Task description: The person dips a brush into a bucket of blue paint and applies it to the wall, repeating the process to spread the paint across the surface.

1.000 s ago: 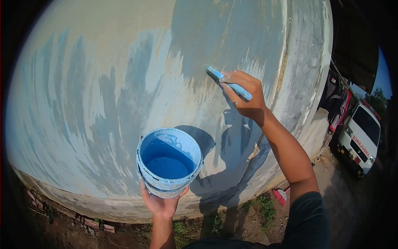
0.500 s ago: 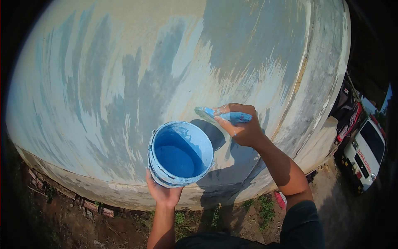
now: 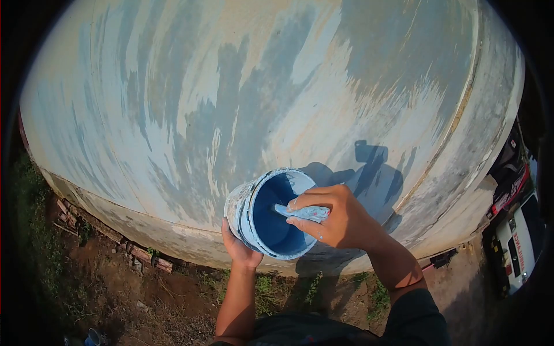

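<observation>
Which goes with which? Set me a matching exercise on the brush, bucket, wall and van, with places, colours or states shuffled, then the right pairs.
1. Brush
2. Bucket
3. Wall
4. Van

A. White with red letters
B. Held up by the left hand
C. Streaked grey and pale blue
D. Gripped in the right hand

Pairs: 1-D, 2-B, 3-C, 4-A

streaky matt paint on the wall (image 3: 190,109) — rough-edged, paint-crusted plastic-looking bucket (image 3: 245,216), smooth blue paint inside — dark cloth sleeve (image 3: 416,317)
</observation>
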{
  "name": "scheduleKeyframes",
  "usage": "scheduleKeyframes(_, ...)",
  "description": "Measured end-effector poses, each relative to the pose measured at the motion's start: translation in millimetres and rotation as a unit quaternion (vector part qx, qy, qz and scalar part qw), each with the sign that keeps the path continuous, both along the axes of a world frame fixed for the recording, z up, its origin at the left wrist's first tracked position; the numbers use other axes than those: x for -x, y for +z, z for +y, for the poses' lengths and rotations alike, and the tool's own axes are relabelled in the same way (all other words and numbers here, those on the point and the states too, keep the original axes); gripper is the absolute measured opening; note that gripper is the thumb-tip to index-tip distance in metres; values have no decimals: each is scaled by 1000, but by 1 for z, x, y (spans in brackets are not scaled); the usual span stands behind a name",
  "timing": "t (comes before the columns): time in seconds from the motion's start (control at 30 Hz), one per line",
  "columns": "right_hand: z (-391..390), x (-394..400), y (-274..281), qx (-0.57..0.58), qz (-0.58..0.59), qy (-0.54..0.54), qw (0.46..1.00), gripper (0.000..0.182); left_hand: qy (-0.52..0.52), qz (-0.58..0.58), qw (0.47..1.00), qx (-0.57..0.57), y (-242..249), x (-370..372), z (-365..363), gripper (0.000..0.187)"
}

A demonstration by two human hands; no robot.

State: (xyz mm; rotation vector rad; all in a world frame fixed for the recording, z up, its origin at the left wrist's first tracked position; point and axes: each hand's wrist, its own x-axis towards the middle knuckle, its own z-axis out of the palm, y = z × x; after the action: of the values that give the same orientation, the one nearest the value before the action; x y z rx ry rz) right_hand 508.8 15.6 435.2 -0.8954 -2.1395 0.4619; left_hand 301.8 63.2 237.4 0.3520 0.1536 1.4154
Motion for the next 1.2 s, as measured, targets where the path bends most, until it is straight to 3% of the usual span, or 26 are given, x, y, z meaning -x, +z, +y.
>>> scheduleKeyframes(0.37, -2, 22, -40, 32, -103, -58, 993, 23, -5, 20, 1000, -8, -26, 15, -9, 78)
scheduleKeyframes(0.7, -8, 14, -40, 62, -101, -62, 991, 24, -4, 33, 999, -10, -27, 16, -14, 77)
scheduleKeyframes(0.77, -4, 6, -39, 1, 8, -14, 1000, 23, -6, 31, 999, -4, -25, 15, -15, 77)
scheduleKeyframes(1.0, -6, -20, 2, -133, 30, -3, 991, 21, -43, -32, 999, 3, -11, 6, -13, 76)
scheduleKeyframes(1.2, -8, -31, 3, -141, 80, 12, 987, 17, -42, -35, 999, -1, 7, -3, -13, 77)
